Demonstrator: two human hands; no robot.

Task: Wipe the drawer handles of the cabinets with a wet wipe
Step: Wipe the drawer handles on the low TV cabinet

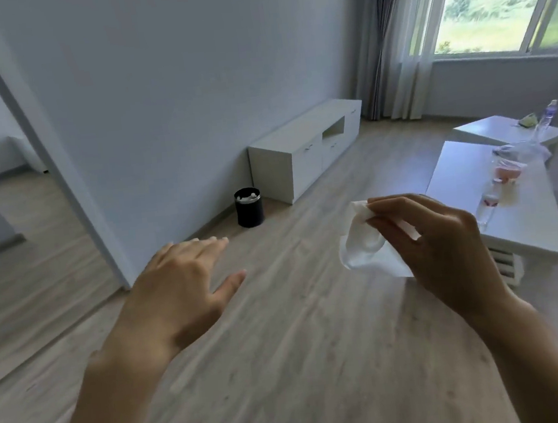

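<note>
A low white cabinet (302,153) stands against the far wall, several steps ahead of me. Small drawer handles (308,147) show faintly on its front. My right hand (435,239) is raised at centre right and pinches a crumpled white wet wipe (363,243) between thumb and fingers. My left hand (182,287) hovers at centre left with straight, spread fingers and holds nothing. Both hands are far from the cabinet.
A black waste bin (249,207) with white scraps stands on the wooden floor left of the cabinet. A white coffee table (466,171) at the right bears cups, plastic wrap and a bottle (548,114). A doorway opens at the left; curtains and a window are behind the cabinet.
</note>
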